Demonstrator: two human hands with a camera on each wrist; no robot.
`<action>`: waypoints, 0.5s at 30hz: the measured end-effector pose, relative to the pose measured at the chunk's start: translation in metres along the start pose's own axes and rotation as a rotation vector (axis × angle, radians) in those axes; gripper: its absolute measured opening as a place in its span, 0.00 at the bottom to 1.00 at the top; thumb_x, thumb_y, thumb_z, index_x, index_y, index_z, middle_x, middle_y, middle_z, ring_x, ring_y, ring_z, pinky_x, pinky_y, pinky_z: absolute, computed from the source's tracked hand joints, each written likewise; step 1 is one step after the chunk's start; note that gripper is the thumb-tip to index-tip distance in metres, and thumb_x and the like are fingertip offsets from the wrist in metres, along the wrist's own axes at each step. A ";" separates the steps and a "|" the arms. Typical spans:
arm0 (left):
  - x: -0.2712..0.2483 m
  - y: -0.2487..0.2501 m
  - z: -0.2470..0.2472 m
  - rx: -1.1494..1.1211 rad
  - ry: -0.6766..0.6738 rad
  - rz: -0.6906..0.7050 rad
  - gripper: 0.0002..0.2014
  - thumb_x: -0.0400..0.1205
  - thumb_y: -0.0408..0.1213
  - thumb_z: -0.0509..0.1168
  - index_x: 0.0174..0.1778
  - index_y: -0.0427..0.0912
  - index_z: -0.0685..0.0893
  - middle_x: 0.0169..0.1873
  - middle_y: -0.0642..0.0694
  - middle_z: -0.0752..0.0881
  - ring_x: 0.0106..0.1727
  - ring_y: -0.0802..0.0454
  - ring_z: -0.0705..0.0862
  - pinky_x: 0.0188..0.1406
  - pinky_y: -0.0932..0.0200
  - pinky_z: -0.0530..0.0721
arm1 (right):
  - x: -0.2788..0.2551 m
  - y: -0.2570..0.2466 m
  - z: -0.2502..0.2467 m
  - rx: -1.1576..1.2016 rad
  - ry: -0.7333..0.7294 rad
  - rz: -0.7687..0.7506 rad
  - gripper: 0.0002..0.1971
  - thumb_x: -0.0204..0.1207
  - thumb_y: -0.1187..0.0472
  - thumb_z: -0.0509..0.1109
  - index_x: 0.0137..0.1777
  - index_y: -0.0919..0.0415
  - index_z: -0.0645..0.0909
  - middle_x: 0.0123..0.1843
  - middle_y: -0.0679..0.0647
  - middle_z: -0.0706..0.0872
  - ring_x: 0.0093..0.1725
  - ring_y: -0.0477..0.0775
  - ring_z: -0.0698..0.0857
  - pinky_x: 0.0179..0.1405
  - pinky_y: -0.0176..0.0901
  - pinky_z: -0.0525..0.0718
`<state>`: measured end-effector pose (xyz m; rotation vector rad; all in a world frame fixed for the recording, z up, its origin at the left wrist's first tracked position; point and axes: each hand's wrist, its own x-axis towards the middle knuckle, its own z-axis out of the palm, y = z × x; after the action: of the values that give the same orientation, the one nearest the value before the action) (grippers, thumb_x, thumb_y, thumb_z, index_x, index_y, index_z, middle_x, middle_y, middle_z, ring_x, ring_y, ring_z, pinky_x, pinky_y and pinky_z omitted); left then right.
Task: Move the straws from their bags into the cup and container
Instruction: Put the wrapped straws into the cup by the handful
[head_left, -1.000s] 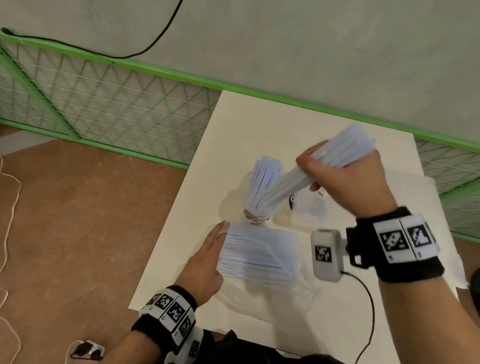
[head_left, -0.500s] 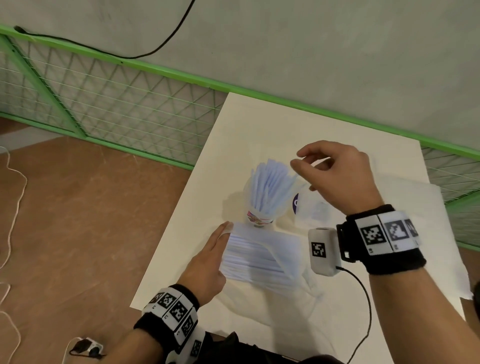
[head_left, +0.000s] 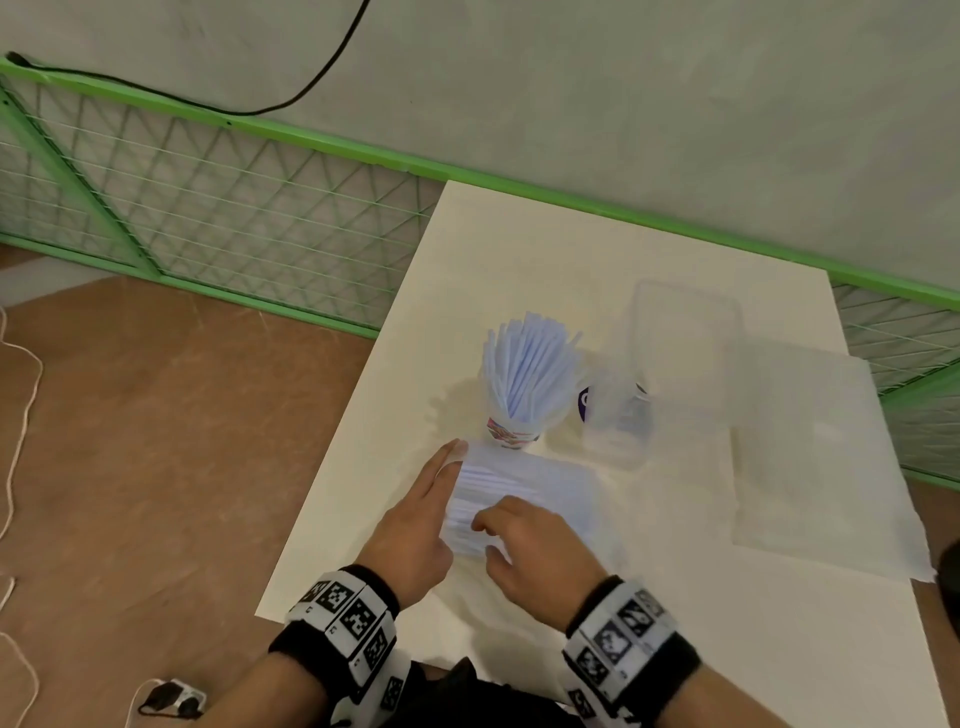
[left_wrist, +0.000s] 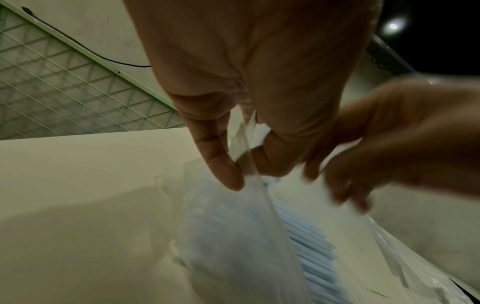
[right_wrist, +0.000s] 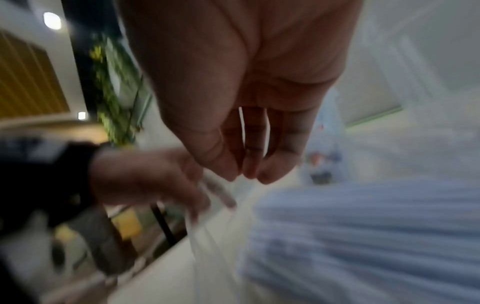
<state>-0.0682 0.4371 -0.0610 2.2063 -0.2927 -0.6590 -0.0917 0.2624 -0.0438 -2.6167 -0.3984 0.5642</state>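
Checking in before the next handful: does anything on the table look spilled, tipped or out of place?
Nothing stands out. The cup stands upright, packed with straws that fan out at the top. The clear container sits beside it; its contents are hard to make out. The left hand pinches the bag edge, the right hand at its mouth.

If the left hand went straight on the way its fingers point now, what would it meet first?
Probably the paper cup full of straws. The left hand lies along the bag's left edge, fingers pointing away from the person; the cup stands just beyond the fingertips, slightly right, so depth is uncertain.
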 end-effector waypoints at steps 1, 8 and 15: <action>0.000 0.000 0.001 -0.004 -0.004 -0.001 0.53 0.71 0.16 0.58 0.84 0.63 0.44 0.77 0.81 0.38 0.60 0.67 0.72 0.43 0.85 0.72 | 0.004 0.004 0.013 -0.057 -0.045 0.012 0.19 0.81 0.63 0.61 0.72 0.57 0.76 0.66 0.54 0.80 0.62 0.58 0.80 0.59 0.55 0.81; -0.008 0.000 0.001 0.010 0.011 -0.034 0.53 0.72 0.18 0.59 0.84 0.64 0.43 0.77 0.81 0.37 0.56 0.65 0.76 0.41 0.77 0.77 | 0.015 0.017 0.056 -0.308 -0.066 0.053 0.24 0.79 0.66 0.63 0.75 0.61 0.68 0.71 0.57 0.74 0.66 0.64 0.75 0.60 0.55 0.78; -0.015 -0.002 -0.001 0.022 0.022 -0.044 0.52 0.71 0.20 0.59 0.84 0.65 0.45 0.77 0.81 0.38 0.49 0.58 0.82 0.44 0.63 0.85 | 0.019 0.027 0.076 -0.370 -0.041 0.115 0.22 0.77 0.67 0.64 0.72 0.61 0.73 0.68 0.57 0.77 0.65 0.64 0.78 0.62 0.57 0.78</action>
<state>-0.0800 0.4453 -0.0569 2.2452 -0.2415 -0.6576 -0.1037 0.2722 -0.1254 -3.0025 -0.3989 0.6342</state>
